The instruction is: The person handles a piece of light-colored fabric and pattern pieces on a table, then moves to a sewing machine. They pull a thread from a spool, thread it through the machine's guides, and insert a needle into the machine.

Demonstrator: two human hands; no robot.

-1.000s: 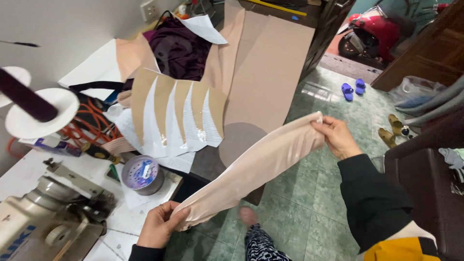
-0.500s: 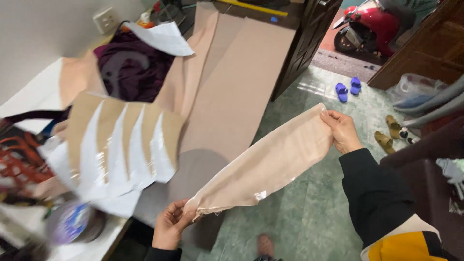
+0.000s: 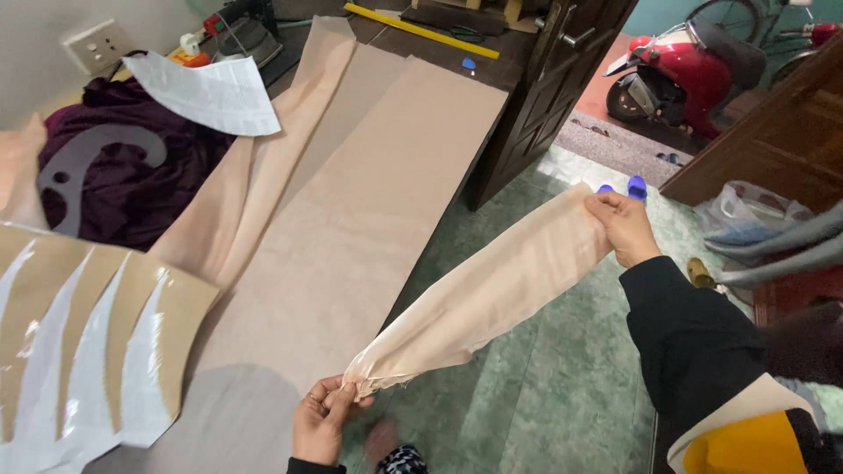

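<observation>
Fabric strip [image 3: 492, 294] is stretched in the air between both hands, over the green floor [image 3: 562, 386], just off the edge of the cutting table [image 3: 492, 114]. Left hand [image 3: 323, 420] pinches the low, narrow end between thumb and fingertips; right hand [image 3: 623, 226] clenches the high, wide end bunched in the fist. Strip sags slightly in the middle and carries lengthwise folds.

Risks, as I judge them:
- Left pinch is thin and sits on a frayed end with loose threads. More tension could pull the end out or fray it further; the strip then drops to the floor and picks up dirt.
- Pull runs along the strip. If the cut is off-grain, uneven tension could stretch or skew it out of shape.
- Bunched right-hand grip may set creases in the wide end.
- Low end hangs close to the beige cloth [image 3: 351, 219] spread on the table; swinging it across could drag or shift that layer.
- Paper pattern pieces [image 3: 97, 351] lie fanned at the table's near left, apart from the strip, but a sweep that way could scatter them.
- Curved ruler [image 3: 83, 158] on the dark purple cloth [image 3: 167, 175] is well clear; no concern there.
</observation>
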